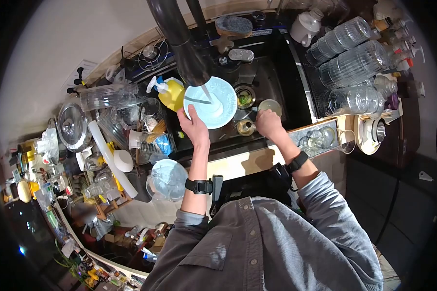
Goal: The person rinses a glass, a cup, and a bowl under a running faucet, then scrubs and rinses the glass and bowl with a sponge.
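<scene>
My left hand (pixel 195 127) grips the near edge of a light blue bowl (pixel 223 116), thumb over its rim. The bowl is tilted under the black faucet (pixel 194 65), and water streams into it. My right hand (pixel 270 123) is closed at a small pale cup (pixel 272 105) low in the sink (pixel 296 97); its fingertips are partly hidden. Between my hands, a small glass vessel (pixel 246 128) and a round strainer drain (pixel 245 97) show in the sink. Left of the bowl stands a yellow spray bottle (pixel 172 94) with a blue and white head.
Several large clear ribbed bottles (pixel 342 41) lie on the right counter beside a white jug (pixel 306 27). Glassware, a glass lid (pixel 73 125) and a white tube (pixel 110 157) crowd the left. A tray of small glasses (pixel 318 139) sits at the sink's front right edge.
</scene>
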`<state>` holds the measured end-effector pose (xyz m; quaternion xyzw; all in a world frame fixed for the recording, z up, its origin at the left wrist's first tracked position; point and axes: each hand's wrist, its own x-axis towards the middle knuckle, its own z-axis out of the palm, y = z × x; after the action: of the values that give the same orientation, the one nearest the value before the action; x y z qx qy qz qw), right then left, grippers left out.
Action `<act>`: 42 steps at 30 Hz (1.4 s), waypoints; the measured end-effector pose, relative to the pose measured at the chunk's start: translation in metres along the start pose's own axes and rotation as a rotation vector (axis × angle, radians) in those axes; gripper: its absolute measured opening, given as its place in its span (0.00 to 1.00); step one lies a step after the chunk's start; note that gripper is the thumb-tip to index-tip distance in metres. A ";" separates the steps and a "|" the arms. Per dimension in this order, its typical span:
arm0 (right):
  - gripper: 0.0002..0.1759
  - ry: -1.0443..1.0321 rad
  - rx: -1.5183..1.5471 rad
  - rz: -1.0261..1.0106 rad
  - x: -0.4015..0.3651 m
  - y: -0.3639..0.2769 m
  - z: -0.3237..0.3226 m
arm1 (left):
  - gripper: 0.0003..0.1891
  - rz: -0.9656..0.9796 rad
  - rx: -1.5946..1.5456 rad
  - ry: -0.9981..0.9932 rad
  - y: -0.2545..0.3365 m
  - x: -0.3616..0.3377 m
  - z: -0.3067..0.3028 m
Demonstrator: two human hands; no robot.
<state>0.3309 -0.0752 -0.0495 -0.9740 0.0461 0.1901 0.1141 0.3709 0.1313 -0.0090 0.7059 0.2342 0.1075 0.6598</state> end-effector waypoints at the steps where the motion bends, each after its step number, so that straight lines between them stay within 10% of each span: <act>1: 0.12 -0.014 -0.048 -0.072 0.000 -0.004 0.002 | 0.12 0.005 -0.012 -0.004 0.000 0.000 0.000; 16: 0.15 -0.344 -0.078 -0.060 0.019 -0.014 0.009 | 0.14 0.007 -0.030 -0.030 0.012 -0.005 0.005; 42: 0.13 -0.298 -0.190 -0.130 0.017 -0.022 0.007 | 0.14 0.007 -0.041 -0.010 0.009 -0.004 0.005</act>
<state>0.3471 -0.0526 -0.0575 -0.9424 -0.0525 0.3279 0.0390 0.3713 0.1250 -0.0006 0.6937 0.2261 0.1107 0.6748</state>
